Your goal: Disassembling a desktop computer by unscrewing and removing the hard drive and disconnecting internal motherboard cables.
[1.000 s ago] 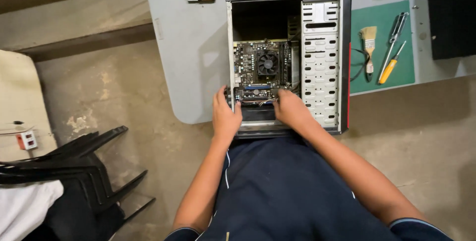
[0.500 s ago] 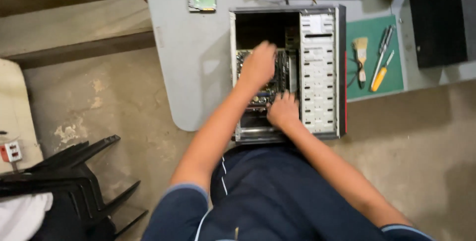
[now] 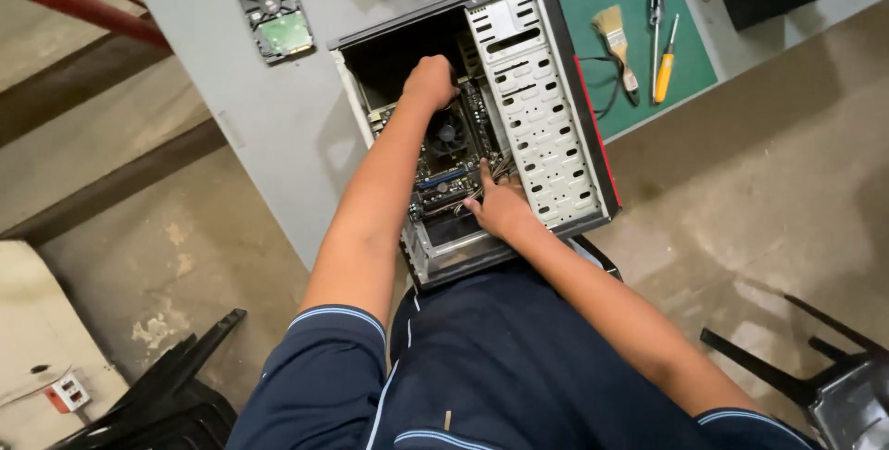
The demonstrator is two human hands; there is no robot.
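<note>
Concrete floor (image 3: 759, 181) is filling most of the view, stained and bare, with dark chair frames at the lower left (image 3: 157, 394) and lower right (image 3: 815, 376). Grey counter (image 3: 241, 117) is running across the top, and I am standing right against its near edge.

Open computer case (image 3: 482, 117) is lying on its side on the counter, side panel off, its near end hanging slightly past the edge toward me. Its perforated drive cage (image 3: 542, 126) is sitting along the right side, and the motherboard (image 3: 444, 168) with a round cooler fan (image 3: 448, 132) is lying in the left part.

Green mat (image 3: 648, 33) is lying on the counter to the right of the case, carrying a paintbrush (image 3: 616, 47), a dark-handled screwdriver (image 3: 657, 6) and a yellow-handled screwdriver (image 3: 664, 66).

Bare hard drive (image 3: 273, 17) is lying on the counter, well apart to the left of the case.

I am reaching my left hand (image 3: 431, 80) deep into the far end of the case, above the fan; it is curled into a closed fist, and I cannot tell if it is gripping anything. I am resting my right hand (image 3: 500, 209) inside the near end, index finger stretched out toward the cables (image 3: 500, 168) beside the drive cage, the other fingers loosely bent, holding nothing.
</note>
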